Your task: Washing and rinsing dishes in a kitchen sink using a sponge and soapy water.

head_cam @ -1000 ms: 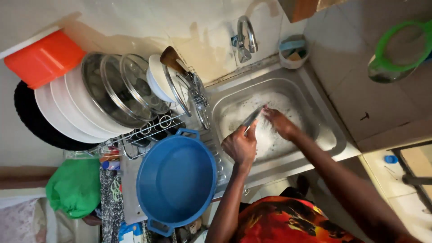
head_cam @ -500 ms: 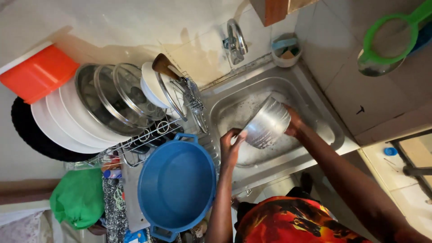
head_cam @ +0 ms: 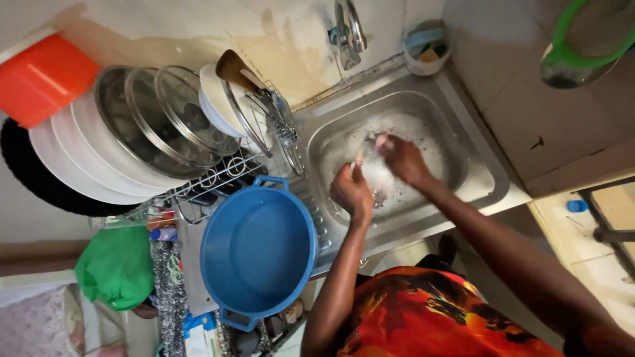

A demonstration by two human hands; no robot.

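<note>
Head view: both hands are down in the steel sink (head_cam: 486, 173), right over the suds. Left hand (head_cam: 352, 190) is curled around something pale and foamy (head_cam: 378, 173); right hand (head_cam: 403, 158) presses on its far side, fingers closed, what it grips hidden by foam. Just left, a blue basin (head_cam: 258, 250) crowds the sink's near-left edge; the dish rack (head_cam: 218, 175) with plates and lids stands beyond; tap (head_cam: 348, 30) at the far edge.

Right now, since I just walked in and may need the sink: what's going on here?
A person is washing up. Both hands, left hand and right hand, are down in the soapy steel sink, working on something hidden by foam. A blue basin sits on the drainboard, and the dish rack beside it holds plates and lids.
</note>
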